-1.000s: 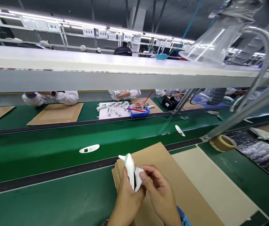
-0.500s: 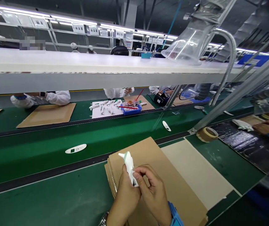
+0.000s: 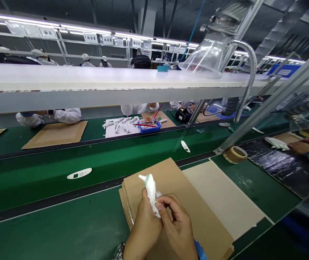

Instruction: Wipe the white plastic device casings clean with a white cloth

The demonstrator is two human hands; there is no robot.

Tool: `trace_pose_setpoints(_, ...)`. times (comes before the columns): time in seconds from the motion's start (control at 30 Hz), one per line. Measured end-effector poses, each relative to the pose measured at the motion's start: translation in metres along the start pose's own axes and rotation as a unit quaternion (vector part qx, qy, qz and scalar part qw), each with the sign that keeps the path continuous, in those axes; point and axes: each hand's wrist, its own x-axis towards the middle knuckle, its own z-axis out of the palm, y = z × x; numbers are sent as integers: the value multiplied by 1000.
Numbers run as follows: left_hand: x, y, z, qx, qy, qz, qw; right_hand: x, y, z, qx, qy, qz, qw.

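Note:
A small white device with a green-ringed tip (image 3: pixel 150 187) stands upright above a stack of brown cardboard sheets (image 3: pixel 197 206). My left hand (image 3: pixel 143 233) is wrapped round its lower body. My right hand (image 3: pixel 176 228) pinches the white part at its side with thumb and forefinger. The device's bottom end is hidden between my fingers. A cream sheet (image 3: pixel 225 198) lies just right of the cardboard.
Two flat white covers (image 3: pixel 79 174) (image 3: pixel 185 146) ride the green conveyor belt (image 3: pixel 62 169). A tape roll (image 3: pixel 235 154) sits right. Across the belt are white parts on paper (image 3: pixel 120 126), a blue tray (image 3: pixel 149 127) and co-workers' sleeves. A co-worker's hand (image 3: pixel 303 146) rests far right.
The view has swung a little left and down. The covers on the belt have drifted left. My hands keep hold of the device, my right fingers shifting slightly on its side.

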Motion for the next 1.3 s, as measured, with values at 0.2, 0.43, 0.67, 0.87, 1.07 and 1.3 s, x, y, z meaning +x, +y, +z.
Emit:
trace_pose_setpoints(0.2, -2, 3, -1, -27, -14, 4, 1000, 0, 1, 3, 19, 21, 19, 999)
trace_pose_setpoints(0.43, -7, -3, -1, -35, -4, 1, 999, -1, 4, 7, 33, 25, 33, 999)
trace_pose_setpoints(0.67, -10, 1, -6, -8, 11, -17, 1000, -3, 2, 13, 52, 7, 40, 998)
trace_pose_setpoints(0.87, -12, 4, -11, -2, 6, 5, 1000, -8, -4, 13, 41, 2, 9, 999)
trace_pose_setpoints(1.07, -19, 11, -16, 30, 27, -10, 999, -7, -9, 16, 47, 6, 6, 999)
trace_pose_setpoints(1.3, -26, 11, -18, 42, 23, -12, 999, -10, -12, 25, 109, 10, 82, 991)
